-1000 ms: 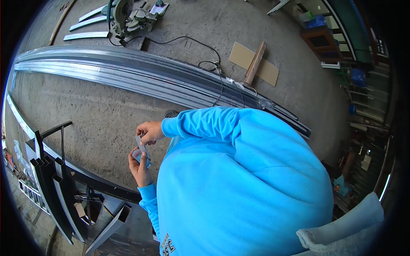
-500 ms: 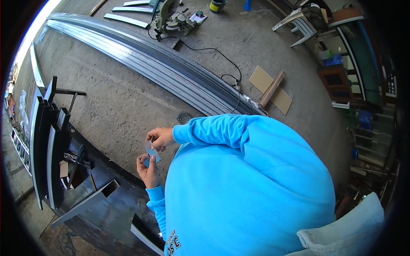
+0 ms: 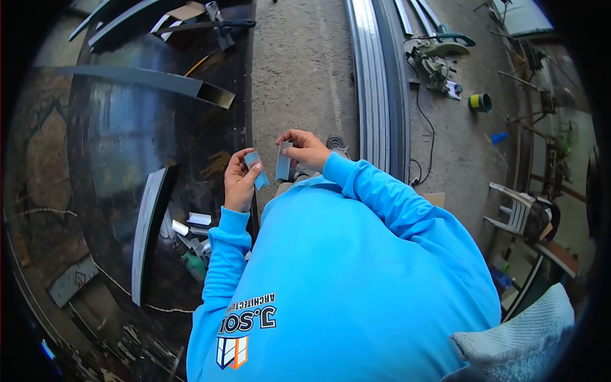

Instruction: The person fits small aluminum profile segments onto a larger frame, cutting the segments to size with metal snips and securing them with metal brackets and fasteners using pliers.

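My left hand (image 3: pixel 240 181) pinches a small light-blue angled piece (image 3: pixel 257 169) between thumb and fingers, beside the dark table's edge. A similar small angled piece (image 3: pixel 284 160) is held in my right hand (image 3: pixel 304 151), just to the right of the first. The two pieces are apart, with a narrow gap between them. Both hands are in front of my blue top, above the floor and my shoes (image 3: pixel 337 145).
On the dark table (image 3: pixel 191 140) at left lie a grey rectangular tube (image 3: pixel 153 81), a long profile (image 3: pixel 147 232), a pencil (image 3: pixel 196 66) and a clamp (image 3: pixel 219 25). Long metal profiles (image 3: pixel 375 89) stretch along the floor. A miter saw (image 3: pixel 436 67) and bucket (image 3: pixel 480 102) stand beyond.
The view has swung left toward the table. The two small pieces, close together and overlapping before, are now held apart, one in each hand.
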{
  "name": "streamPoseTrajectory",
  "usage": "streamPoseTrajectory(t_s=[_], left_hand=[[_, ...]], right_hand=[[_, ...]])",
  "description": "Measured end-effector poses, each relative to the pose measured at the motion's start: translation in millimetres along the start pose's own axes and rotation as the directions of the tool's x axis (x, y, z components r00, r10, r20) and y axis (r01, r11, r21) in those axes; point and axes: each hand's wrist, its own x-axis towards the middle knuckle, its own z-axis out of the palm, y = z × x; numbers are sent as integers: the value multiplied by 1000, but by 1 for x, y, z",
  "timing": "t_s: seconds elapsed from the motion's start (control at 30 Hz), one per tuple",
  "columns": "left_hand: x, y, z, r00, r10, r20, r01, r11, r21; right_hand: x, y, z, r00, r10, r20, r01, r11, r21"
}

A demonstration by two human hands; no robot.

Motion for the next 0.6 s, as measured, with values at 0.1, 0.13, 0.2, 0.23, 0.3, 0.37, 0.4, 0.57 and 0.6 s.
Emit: streamPoseTrajectory(t_s=[0.1, 0.13, 0.2, 0.23, 0.3, 0.37, 0.4, 0.57, 0.6], left_hand=[[-6, -12, -25, 985, 59, -161, -39, 991, 126], [-6, -17, -35, 968, 100, -232, -41, 969, 243], [-8, -26, -56, 943, 153, -296, -46, 939, 341], [-8, -32, -67, 922, 212, -324, -52, 897, 439], [-8, -41, -84, 916, 200, -346, -15, 883, 470], [-7, -46, -93, 899, 252, -359, 19, 794, 607], [-6, -50, -100, 912, 194, -361, 68, 797, 600], [-18, -56, -110, 965, 92, -245, 86, 773, 629], [-22, -54, -107, 969, 176, -172, 15, 654, 756]], right_hand=[[21, 10, 23, 997, 62, 36, -58, 993, -103], [30, 13, 31, 999, 19, 26, -10, 945, -326], [51, 18, 48, 997, -43, 63, 71, 826, -559], [62, 18, 59, 997, -31, 76, 69, 825, -562], [80, 16, 81, 973, -108, 204, 222, 681, -698], [101, 25, 98, 968, -83, 235, 231, 655, -720], [108, 31, 103, 964, -72, 255, 242, 631, -737], [108, 48, 108, 946, -115, 303, 312, 574, -757], [101, 42, 108, 949, -73, 308, 291, 585, -757]])
